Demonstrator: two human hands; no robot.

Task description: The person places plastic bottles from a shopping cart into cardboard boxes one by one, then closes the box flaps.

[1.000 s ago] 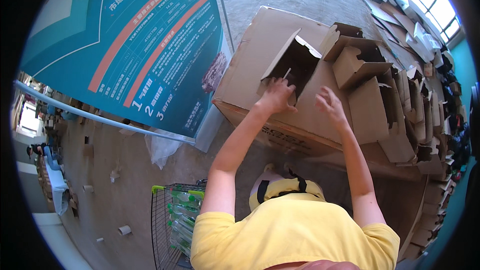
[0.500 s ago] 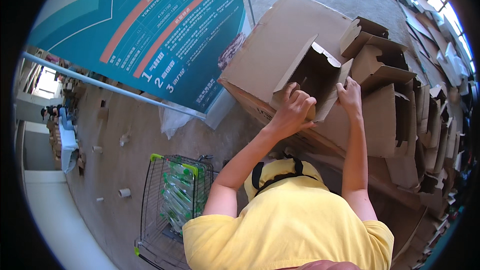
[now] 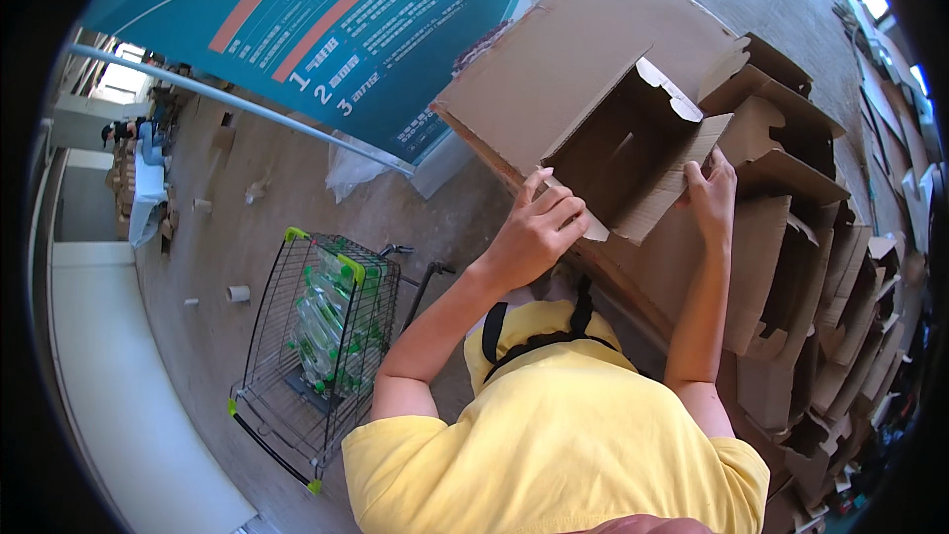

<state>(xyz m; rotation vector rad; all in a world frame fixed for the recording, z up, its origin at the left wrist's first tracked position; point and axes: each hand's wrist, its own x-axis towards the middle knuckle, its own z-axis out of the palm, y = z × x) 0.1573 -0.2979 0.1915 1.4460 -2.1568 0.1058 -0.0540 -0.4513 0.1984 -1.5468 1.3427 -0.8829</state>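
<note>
A small open cardboard box rests on a big brown carton, its inside facing up. My left hand is closed at the near left corner, thumb and fingers pinching a narrow end flap. On the other side, my right hand grips the long side flap near its outer corner, and that flap leans outward. At the far end, a notched end flap stands up with a pale edge.
Several nested cardboard boxes are stacked close on the right. A shopping cart holding clear bottles with green caps stands at left. Behind it hangs a teal banner on a metal frame. A person is far left.
My left hand has shifted from the near end to the left corner flap. The right side flap is spread further outward. The whole view has tilted, showing more of the cart.
</note>
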